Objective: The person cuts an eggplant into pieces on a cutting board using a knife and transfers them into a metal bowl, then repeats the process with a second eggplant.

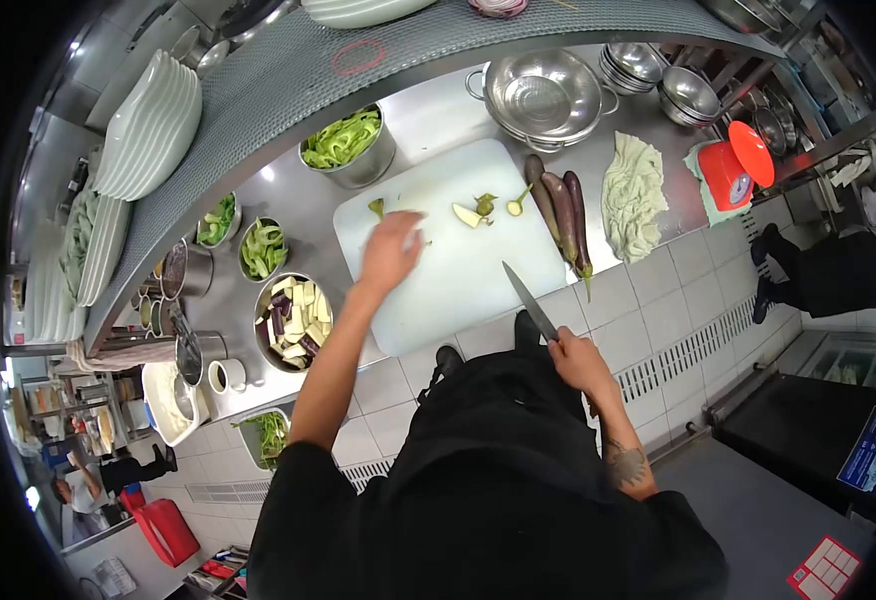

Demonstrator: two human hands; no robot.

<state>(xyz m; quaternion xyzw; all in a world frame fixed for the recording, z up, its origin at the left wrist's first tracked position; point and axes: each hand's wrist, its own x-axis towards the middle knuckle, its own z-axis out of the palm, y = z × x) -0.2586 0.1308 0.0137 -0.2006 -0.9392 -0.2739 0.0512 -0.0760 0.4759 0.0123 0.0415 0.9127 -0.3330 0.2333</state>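
My right hand (580, 361) grips the handle of a kitchen knife (530, 297), its blade angled up-left over the near right part of the white cutting board (448, 290). My left hand (392, 250) is over the board's left side, slightly blurred, thumb apart from the fingers, with nothing visible in it. Just beyond it lies a green eggplant stem end (377, 207). Farther right on the board are a pale eggplant piece (469, 215) and cut stem ends (518, 201). Several whole eggplants (564, 215) lie along the board's right edge.
Left of the board stand a pot of cut eggplant (296, 320) and a pot of green slices (343, 145). A steel colander (543, 95), a crumpled cloth (634, 197) and a red scale (726, 175) sit to the right. A shelf (428, 50) overhangs the counter.
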